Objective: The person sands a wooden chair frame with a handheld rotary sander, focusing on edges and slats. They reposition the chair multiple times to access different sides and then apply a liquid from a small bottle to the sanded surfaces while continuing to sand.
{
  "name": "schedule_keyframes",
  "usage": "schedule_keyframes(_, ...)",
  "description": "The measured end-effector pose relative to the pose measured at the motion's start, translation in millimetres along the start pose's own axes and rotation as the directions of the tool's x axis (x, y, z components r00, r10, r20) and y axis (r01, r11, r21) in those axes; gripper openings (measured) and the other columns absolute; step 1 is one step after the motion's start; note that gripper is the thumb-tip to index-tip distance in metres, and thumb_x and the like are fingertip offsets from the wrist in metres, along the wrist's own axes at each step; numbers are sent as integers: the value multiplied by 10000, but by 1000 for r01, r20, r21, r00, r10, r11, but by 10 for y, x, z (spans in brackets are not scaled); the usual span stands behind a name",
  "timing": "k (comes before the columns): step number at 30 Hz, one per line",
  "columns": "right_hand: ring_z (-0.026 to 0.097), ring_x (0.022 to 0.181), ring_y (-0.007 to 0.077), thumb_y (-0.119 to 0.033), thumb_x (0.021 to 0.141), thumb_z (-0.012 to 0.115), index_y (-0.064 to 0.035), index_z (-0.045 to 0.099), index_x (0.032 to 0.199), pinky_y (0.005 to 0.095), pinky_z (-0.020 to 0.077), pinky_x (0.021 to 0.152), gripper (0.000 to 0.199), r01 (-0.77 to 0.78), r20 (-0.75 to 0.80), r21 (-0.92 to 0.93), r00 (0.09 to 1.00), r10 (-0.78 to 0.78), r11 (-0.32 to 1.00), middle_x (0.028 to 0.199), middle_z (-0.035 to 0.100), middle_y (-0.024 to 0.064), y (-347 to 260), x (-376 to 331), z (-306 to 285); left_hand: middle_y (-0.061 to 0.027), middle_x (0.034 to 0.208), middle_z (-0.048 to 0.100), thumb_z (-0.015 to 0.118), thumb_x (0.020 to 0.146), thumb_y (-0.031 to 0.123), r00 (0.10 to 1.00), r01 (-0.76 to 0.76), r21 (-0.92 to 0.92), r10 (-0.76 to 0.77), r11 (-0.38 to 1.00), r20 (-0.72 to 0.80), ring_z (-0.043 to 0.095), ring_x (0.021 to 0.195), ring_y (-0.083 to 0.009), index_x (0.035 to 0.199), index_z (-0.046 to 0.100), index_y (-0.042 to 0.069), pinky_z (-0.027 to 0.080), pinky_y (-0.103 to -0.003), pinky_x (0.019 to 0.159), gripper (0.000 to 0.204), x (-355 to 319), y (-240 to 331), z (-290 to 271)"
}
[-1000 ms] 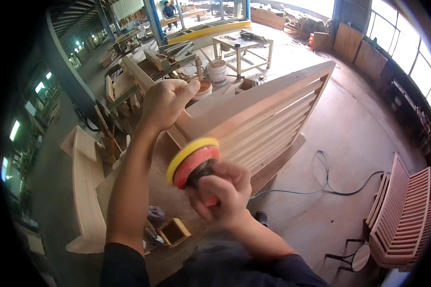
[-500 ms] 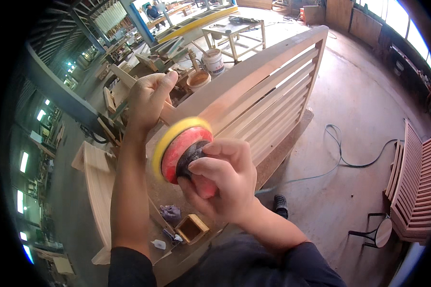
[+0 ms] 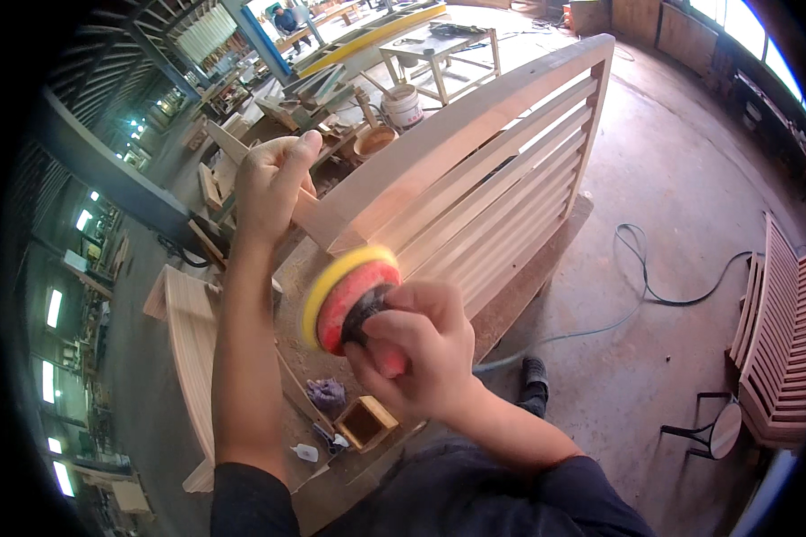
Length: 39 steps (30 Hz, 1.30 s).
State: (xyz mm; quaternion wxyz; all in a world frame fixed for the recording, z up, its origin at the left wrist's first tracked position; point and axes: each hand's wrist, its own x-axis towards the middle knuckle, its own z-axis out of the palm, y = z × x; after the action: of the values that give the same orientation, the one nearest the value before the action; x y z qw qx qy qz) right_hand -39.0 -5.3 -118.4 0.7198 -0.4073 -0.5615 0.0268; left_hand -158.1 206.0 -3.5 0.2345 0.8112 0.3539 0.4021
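Note:
A slatted wooden panel [image 3: 475,116] with a curved top rail stands on edge in front of me. My left hand [image 3: 276,186] is closed round a wooden bar [image 3: 228,143] at the panel's near left end. In my right hand [image 3: 421,345] is a red and black orbital sander [image 3: 338,309], fingers wrapped round its body. Its yellow pad is tilted and smeared by motion, close to the panel's near lower corner. Whether the pad touches the wood I cannot tell.
The panel rests on a dusty workbench [image 3: 560,242]. Nearer me are a small wooden box [image 3: 365,423] and a purple rag [image 3: 326,392]. A hose [image 3: 591,333] crosses the floor at right, toward a stool [image 3: 724,431] and more slatted panels [image 3: 784,345]. Buckets [image 3: 403,106] stand beyond.
The sander and my right hand have moved slightly down and right, uncovering the panel's near corner. My left hand keeps its grip on the bar.

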Motion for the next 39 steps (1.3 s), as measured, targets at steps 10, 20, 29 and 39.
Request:
schedule_keyframes(10,685,903,300,-122,716,914,-137,694,1071,370,571,746,418,38,3,-17,999,-38,999,1096,619,127,7,121,-40,42,548,530,661,1039,402,1000,28,-66,-27,997,5,498,516,-55,640,580,92,367,-259,507,511,19,-42,-5)
schedule_keyframes(20,675,974,289,-195,810,794,-257,696,1081,397,587,742,295,41,63,-90,997,-35,995,1153,641,60,-15,201,-67,37,540,502,663,1031,406,1000,13,-77,-15,997,-23,471,518,-54,617,563,104,352,-256,512,522,13,-57,8)
schedule_keyframes(29,658,1005,286,-211,685,975,-183,679,1077,391,566,801,492,102,-199,-355,963,-182,929,1129,633,81,423,712,-391,17,569,506,636,1058,336,1000,18,-40,-18,999,-22,474,545,-70,590,521,106,372,-271,555,535,18,-24,13)
schedule_keyframes(39,671,976,283,-268,699,962,-194,688,1040,392,576,772,445,133,-174,-318,965,-196,939,1138,621,59,362,705,-314,16,542,547,666,1018,405,999,-7,-25,6,1000,-41,498,520,-68,603,582,84,370,-266,531,531,27,-37,-1)
